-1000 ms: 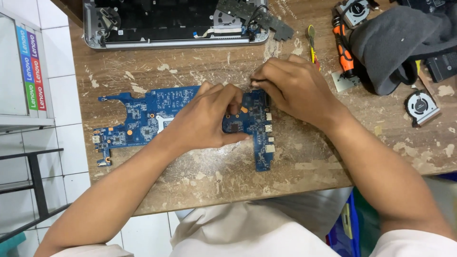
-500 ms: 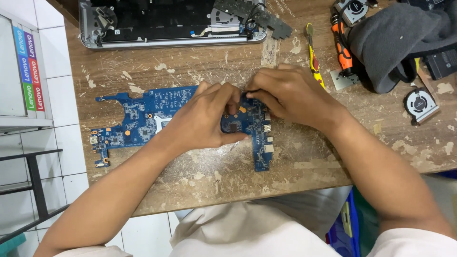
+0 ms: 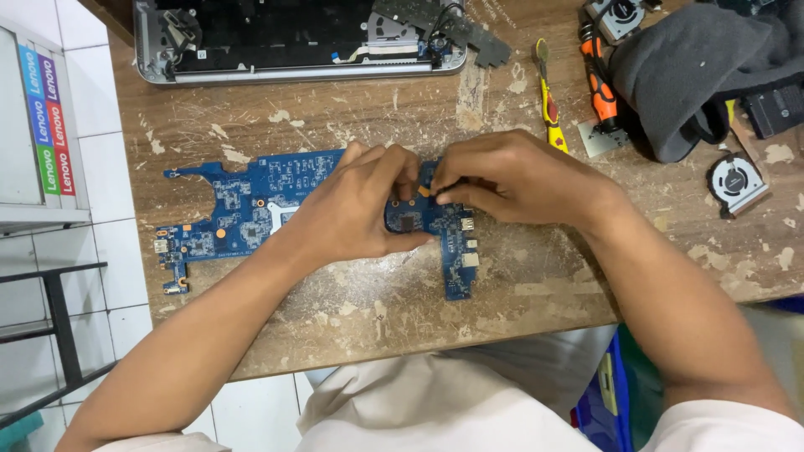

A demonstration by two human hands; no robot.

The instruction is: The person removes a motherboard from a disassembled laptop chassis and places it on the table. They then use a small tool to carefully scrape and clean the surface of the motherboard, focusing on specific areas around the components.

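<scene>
Where the fingers meet: both sets of fingertips pinch together over the right-hand part of the blue circuit board (image 3: 243, 213), at a small orange-tinted spot.
Left hand (image 3: 356, 209): curled, fingers closed down on the board, palm pressing it flat.
Right hand (image 3: 511, 180): fingers closed in a pinch; what they grip is too small to tell.
Board: lies flat on the worn wooden surface (image 3: 536, 285), mid-desk; probably light, thin, stiff and fragile, best held by its bare edges.
Around: opened laptop shell (image 3: 293, 42) behind; yellow tool (image 3: 548, 100), orange screwdriver (image 3: 599, 79), grey cloth (image 3: 695, 71), small fan (image 3: 735, 182) to the right.
</scene>
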